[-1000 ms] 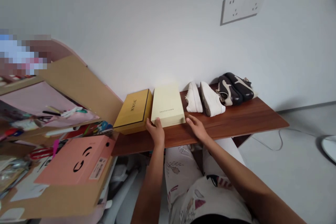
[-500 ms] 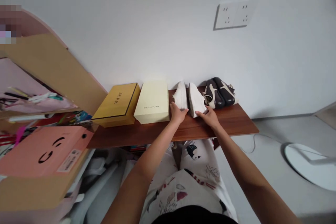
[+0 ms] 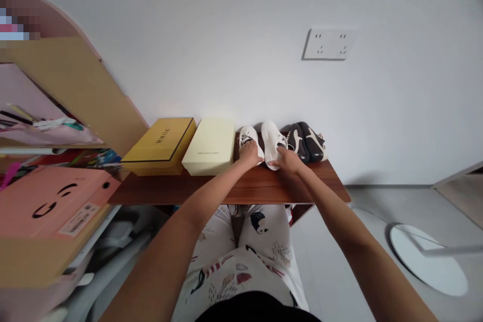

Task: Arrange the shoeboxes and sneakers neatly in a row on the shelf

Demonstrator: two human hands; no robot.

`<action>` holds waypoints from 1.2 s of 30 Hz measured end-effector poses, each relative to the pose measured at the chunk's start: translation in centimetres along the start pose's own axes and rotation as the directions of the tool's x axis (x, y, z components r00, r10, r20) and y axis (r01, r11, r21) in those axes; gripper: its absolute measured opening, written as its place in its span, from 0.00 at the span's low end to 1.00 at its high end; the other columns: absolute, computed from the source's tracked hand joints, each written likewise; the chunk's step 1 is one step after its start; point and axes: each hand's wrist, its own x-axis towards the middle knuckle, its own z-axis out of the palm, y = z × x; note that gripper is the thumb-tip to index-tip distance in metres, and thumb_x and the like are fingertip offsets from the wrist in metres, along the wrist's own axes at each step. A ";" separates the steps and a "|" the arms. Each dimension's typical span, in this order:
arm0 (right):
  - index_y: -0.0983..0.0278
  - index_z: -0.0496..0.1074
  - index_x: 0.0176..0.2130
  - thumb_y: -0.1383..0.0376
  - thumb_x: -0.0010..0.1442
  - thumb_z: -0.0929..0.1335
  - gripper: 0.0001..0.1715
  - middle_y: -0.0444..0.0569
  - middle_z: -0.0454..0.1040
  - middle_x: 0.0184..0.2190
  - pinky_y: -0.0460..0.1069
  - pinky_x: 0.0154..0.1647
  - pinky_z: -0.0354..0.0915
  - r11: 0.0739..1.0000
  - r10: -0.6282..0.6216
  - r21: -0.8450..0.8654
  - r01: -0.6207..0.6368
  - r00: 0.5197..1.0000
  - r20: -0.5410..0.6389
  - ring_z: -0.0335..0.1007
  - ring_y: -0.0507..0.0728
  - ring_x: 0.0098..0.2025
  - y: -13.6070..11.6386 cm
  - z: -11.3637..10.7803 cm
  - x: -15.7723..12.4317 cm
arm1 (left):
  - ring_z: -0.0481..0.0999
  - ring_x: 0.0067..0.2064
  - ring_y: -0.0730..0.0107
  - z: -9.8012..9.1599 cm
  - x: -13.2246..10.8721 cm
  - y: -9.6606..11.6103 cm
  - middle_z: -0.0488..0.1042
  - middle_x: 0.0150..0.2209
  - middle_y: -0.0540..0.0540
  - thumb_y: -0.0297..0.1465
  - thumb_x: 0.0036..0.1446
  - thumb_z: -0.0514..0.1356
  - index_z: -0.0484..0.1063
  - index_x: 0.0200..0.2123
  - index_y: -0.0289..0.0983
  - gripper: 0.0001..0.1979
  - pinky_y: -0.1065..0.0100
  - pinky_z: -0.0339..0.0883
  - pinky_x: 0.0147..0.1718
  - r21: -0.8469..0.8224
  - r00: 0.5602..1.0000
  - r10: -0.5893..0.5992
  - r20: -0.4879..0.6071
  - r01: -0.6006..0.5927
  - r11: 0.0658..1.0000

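Observation:
Two white sneakers stand side by side on a brown wooden shelf. My left hand is closed over the heel of the left white sneaker. My right hand grips the heel of the right white sneaker. Just right of them lies a pair of black-and-white shoes. To the left sit a cream shoebox and a yellow shoebox.
A white wall with a double socket backs the shelf. At the left are a pink box with a winking face and cluttered cardboard shelves. A round white stand base rests on the grey floor at the right.
My hands left the cream shoebox, moved right and closed on the heels of the two white sneakers. The sneakers now stand upright instead of lying on their sides.

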 end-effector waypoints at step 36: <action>0.71 0.69 0.54 0.62 0.55 0.74 0.29 0.68 0.73 0.52 0.58 0.54 0.63 0.911 -0.008 -0.404 0.078 0.985 0.172 0.70 0.70 0.54 -5.6 2.2 3.8 | 0.65 0.61 0.41 1.7 -0.3 -0.9 0.69 0.53 0.27 0.27 0.48 0.69 0.68 0.51 0.29 0.27 0.52 0.52 0.59 0.084 0.990 0.141 0.016 -0.142 0.986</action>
